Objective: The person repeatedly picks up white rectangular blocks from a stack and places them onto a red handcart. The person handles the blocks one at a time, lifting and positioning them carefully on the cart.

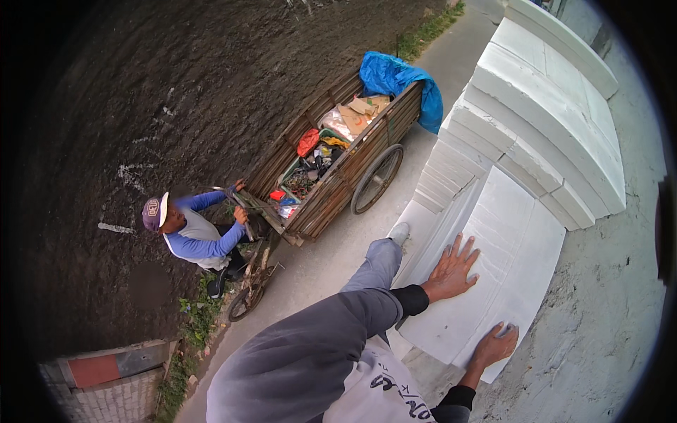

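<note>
While my left hand [451,270] lies flat, fingers spread, on the white block [508,247], my right hand [493,345] curls over its near edge.

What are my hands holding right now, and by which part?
Left hand lies flat, fingers spread, on the white block's top face. Right hand grips its near edge.

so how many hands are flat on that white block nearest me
2: the left hand is spread flat mid-face on the white block; the right hand grips its near lower edge. The other person's hands are on the cart.
</note>
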